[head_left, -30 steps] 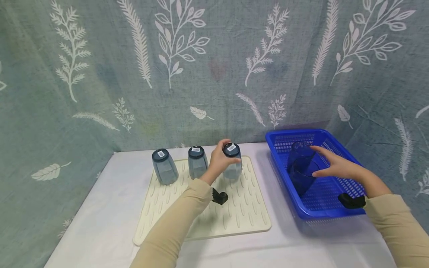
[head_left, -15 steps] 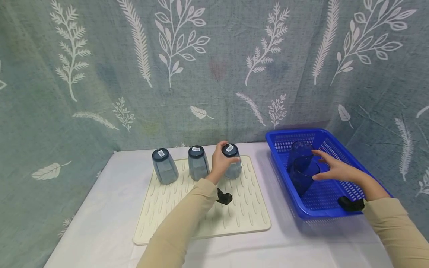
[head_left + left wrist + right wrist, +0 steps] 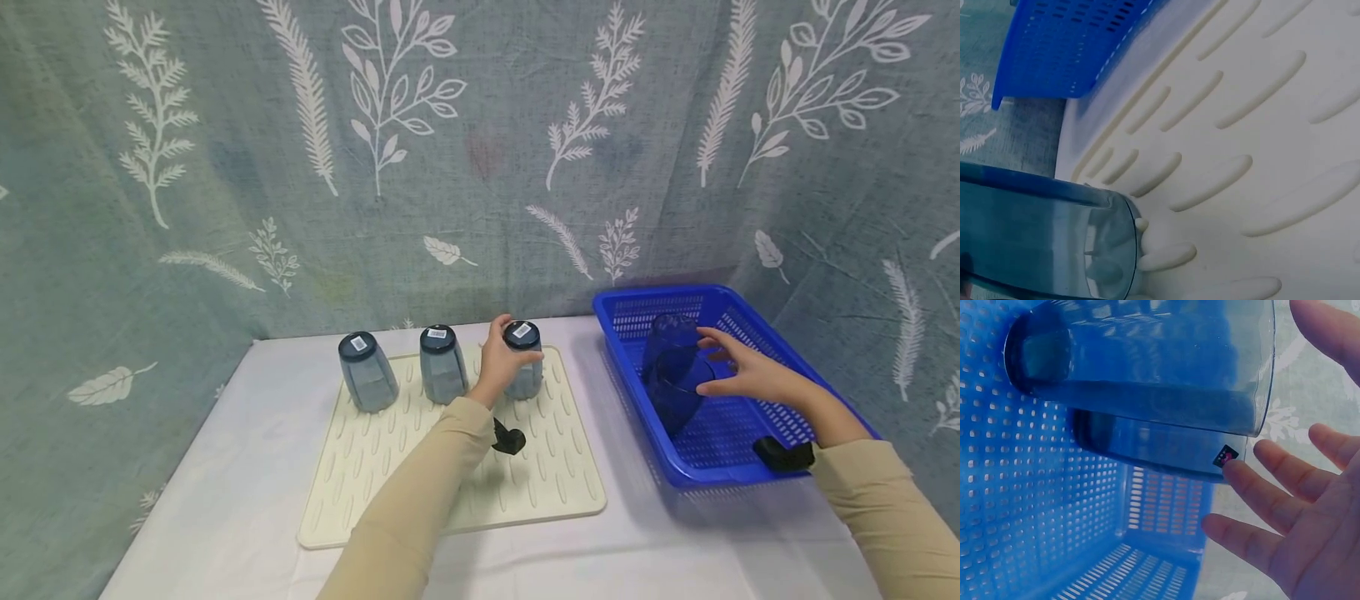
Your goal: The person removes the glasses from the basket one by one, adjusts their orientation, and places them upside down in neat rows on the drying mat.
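My left hand (image 3: 501,360) grips an upside-down blue-grey glass (image 3: 525,379) at the back right of the cream ribbed mat (image 3: 420,500). Its thumb lies along the near side, fingers behind. In the left wrist view that glass (image 3: 1029,231) has its rim down at the mat. Two more upturned glasses, the left one (image 3: 369,375) and the middle one (image 3: 443,371), stand along the mat's back edge. Over the blue basket (image 3: 678,477) my right hand (image 3: 757,375) is spread beside two upright glasses. The right wrist view shows its fingers apart near the nearer glass (image 3: 1147,369) and the farther glass (image 3: 1160,447).
A white cloth (image 3: 202,492) covers the table under mat and basket. Behind hangs a grey-green leaf-patterned curtain (image 3: 487,242), close to the back row of glasses. The basket's raised rim surrounds the two glasses at the right.
The glass in my left hand has shifted slightly, first left and then right, with the hand and forearm drifting right. My right hand stays almost still above the basket.
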Motion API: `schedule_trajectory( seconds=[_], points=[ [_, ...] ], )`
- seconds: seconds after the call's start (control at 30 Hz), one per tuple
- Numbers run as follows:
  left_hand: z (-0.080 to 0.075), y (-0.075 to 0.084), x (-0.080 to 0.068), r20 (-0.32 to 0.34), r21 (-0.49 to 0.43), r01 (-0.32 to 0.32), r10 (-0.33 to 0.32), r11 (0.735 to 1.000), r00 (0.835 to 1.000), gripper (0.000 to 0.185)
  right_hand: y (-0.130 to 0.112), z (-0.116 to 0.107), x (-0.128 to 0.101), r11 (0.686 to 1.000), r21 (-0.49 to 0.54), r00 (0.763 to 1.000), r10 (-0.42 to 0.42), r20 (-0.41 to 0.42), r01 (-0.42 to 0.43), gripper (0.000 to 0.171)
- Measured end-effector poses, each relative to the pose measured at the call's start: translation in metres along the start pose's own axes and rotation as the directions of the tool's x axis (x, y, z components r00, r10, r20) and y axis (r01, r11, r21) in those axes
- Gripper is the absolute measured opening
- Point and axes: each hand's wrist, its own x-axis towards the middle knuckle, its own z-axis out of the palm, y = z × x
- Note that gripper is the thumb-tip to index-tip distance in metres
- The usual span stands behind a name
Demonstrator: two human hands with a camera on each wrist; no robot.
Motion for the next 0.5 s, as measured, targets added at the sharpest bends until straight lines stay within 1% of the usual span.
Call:
schedule_trajectory(
  seconds=[0.2,0.37,0.5],
  points=[
    [-0.0023,-0.0033,0.0013,-0.015,-0.04,0.022,-0.023,0.999,1.0,0.081,-0.0004,0.0024,0.0004,1.0,-0.006,1.0,0.005,0.013,-0.005,0.088],
    [-0.0022,-0.0055,0.0011,-0.002,-0.03,0.017,-0.017,0.999,1.0,0.076,0.0004,0.0054,0.0013,1.0,0.005,0.999,0.018,0.045,-0.018,0.087],
    [-0.0014,-0.0059,0.0002,-0.001,-0.046,0.014,-0.014,0.999,1.0,0.076,-0.001,0.0063,0.0006,0.999,0.018,0.997,0.033,0.065,-0.035,0.087]
  ],
)
